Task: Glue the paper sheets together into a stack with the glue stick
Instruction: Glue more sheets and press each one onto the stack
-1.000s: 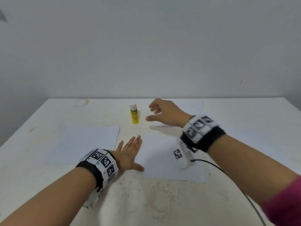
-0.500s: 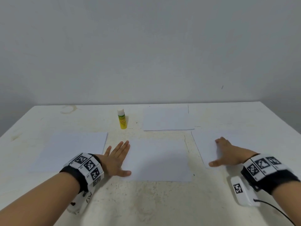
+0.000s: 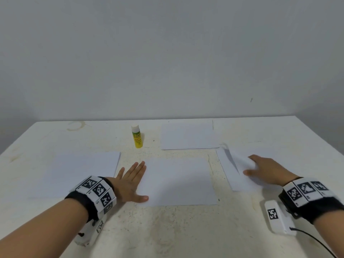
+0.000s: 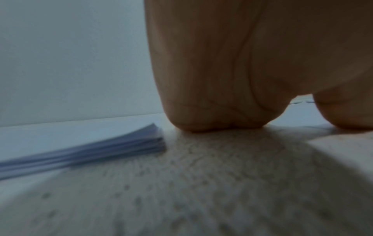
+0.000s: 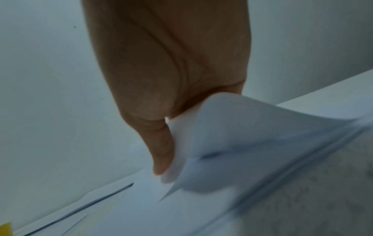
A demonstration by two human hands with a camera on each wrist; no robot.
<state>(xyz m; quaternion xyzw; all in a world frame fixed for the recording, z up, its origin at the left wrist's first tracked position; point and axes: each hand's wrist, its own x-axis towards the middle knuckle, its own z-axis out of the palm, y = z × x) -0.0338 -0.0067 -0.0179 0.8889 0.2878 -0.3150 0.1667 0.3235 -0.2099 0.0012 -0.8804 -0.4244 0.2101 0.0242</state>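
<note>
**Sheet pick-up from the right pile, glue stick not yet taken**

Head view. Item: bench (image 3: 167, 229), off-white, speckled. Item: centre sheet (image 3: 178, 181), lying flat; left hand (image 3: 130, 185) rested at its left edge, fingers straight and spread, holding nothing. Item: right pile (image 3: 234, 174) of paper; right hand (image 3: 268, 168) upon it, fingers bent over the top sheet, thumb pressed against it. Item: left pile (image 3: 80, 172), squared, untouched. Item: far pile (image 3: 188, 135), behind the centre sheet. Item: glue stick (image 3: 137, 136), yellow, capped, upright, well apart from both hands.

Left wrist view. Palm heel of the left hand (image 4: 232, 79) sat on the bench; left pile (image 4: 84, 150) just beside, several sheets thick. Fingers not visible here.

Right wrist view. Right hand (image 5: 167, 71) pinched a curled top sheet (image 5: 232, 135), its near corner lifted off the right pile.

Judgement. Step in hand: taking a single sheet. Next move probably calls for separating only one sheet, carrying it over the centre sheet, and fetching and uncapping the glue stick.
</note>
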